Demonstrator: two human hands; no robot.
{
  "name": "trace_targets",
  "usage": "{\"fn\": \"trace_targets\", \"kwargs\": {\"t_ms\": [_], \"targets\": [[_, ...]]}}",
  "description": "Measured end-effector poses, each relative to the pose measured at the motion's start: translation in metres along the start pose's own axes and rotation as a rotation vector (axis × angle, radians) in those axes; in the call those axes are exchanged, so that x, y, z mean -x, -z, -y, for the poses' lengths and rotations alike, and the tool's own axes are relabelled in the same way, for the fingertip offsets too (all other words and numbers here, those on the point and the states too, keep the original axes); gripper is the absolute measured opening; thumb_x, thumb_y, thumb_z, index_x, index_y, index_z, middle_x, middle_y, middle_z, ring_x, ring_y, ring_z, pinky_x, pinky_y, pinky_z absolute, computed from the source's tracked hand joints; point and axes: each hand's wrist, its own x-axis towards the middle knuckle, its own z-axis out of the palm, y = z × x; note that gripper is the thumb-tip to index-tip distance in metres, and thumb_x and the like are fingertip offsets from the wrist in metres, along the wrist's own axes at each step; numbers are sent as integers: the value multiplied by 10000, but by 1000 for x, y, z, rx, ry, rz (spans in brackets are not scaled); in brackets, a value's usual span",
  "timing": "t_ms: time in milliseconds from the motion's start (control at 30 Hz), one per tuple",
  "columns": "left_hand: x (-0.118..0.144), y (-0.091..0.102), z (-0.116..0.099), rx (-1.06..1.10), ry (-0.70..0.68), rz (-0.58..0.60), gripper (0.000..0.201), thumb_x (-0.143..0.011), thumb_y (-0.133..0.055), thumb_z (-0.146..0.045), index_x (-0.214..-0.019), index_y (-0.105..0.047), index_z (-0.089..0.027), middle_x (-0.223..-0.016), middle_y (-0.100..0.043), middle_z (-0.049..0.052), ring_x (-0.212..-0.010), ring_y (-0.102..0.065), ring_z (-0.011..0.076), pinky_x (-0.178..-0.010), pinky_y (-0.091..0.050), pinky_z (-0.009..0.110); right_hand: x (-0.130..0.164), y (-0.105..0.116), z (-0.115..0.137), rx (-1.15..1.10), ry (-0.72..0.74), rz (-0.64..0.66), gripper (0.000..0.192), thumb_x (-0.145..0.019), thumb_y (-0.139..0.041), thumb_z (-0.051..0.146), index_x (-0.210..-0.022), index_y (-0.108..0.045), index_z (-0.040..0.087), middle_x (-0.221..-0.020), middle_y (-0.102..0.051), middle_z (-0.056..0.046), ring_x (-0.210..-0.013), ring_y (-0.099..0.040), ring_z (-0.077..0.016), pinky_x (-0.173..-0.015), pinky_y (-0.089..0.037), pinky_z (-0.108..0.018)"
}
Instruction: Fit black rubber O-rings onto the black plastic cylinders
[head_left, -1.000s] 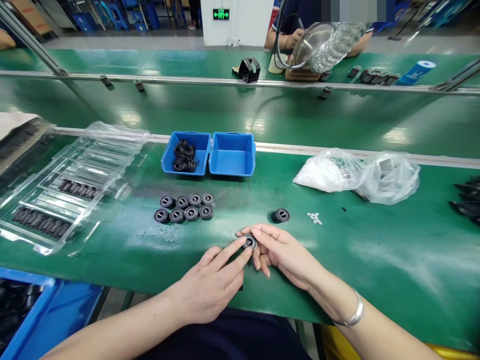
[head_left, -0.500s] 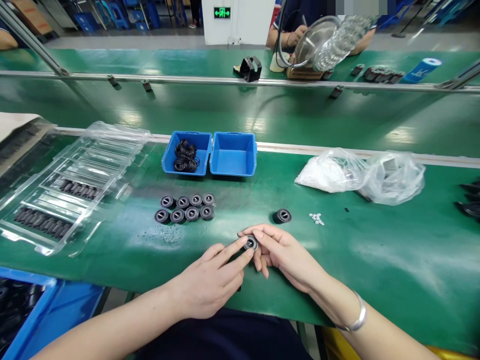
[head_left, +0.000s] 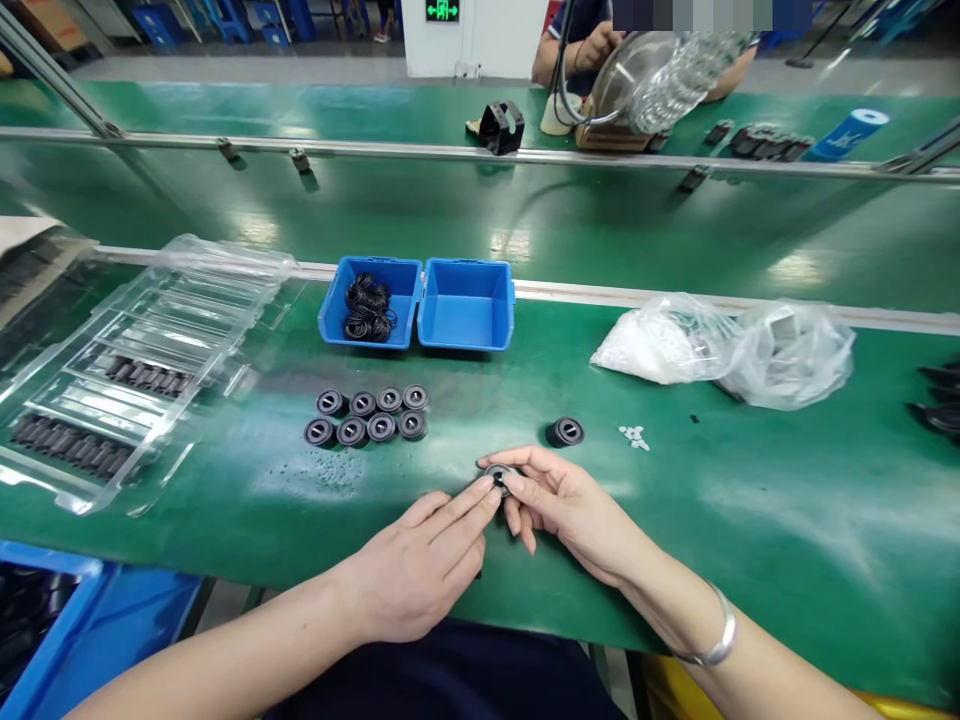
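Observation:
A small round black part [head_left: 493, 470] with a ring-shaped face is held between my two hands over the near side of the bench. My right hand [head_left: 562, 505] pinches its rim between thumb and index finger, the other fingers curled below. The fingertips of my left hand [head_left: 427, 570] press together on its face and cover part of it. Just beyond my right hand stands a single round black part [head_left: 565, 431] with a pale slot in its top. Several like it, a group of slotted black parts [head_left: 365, 417], stand in two rows beyond my left hand.
Small white pieces [head_left: 634, 436] lie right of the single part, before clear plastic bags [head_left: 720, 345]. Behind the rows sit a blue bin [head_left: 330, 325] of black rings and a second blue bin [head_left: 466, 310]. A clear tray [head_left: 157, 325] lies left. A co-worker's hand [head_left: 598, 45] shows across the bench.
My left fingertips have shifted slightly and moved closer together over the centre of the round part, covering more of it. My right hand keeps its pinch. The view has tilted slightly.

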Motion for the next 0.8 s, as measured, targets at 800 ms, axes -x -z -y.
{"fn": "trace_targets", "kwargs": {"t_ms": [800], "targets": [[-3, 3, -1, -14, 12, 37, 270, -937, -411, -169, -1077, -636, -114, -1505, -403, 138, -1434, -259, 338, -962, -329, 411, 0, -8, 8, -123, -49, -69, 355, -904, -589, 461, -1051, -641, 143, -618, -576, -5, -553, -560, -116, -447, -458, -194]]}}
